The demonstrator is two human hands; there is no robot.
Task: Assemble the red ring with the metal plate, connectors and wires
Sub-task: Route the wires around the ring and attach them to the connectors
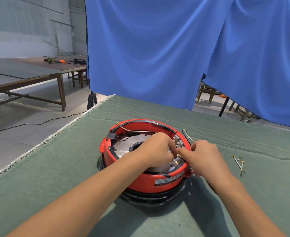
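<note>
From the head camera, the red ring [146, 183] sat on the green cloth [58, 168] near the table's middle, with the metal plate [125, 146] inside it. Both hands worked at its right inner rim: the left hand [155, 149] had its fingers curled tight over small brass connectors [176, 162], and the right hand [204, 156] pinched there too, though what each held could not be told. Loose wires [238, 162] lay on the cloth to the right, apart from the ring.

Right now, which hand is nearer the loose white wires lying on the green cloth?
Right. The right hand rests at the red ring's near rim, beside the white wires; the left hand is over the metal plate, farther away.
</note>
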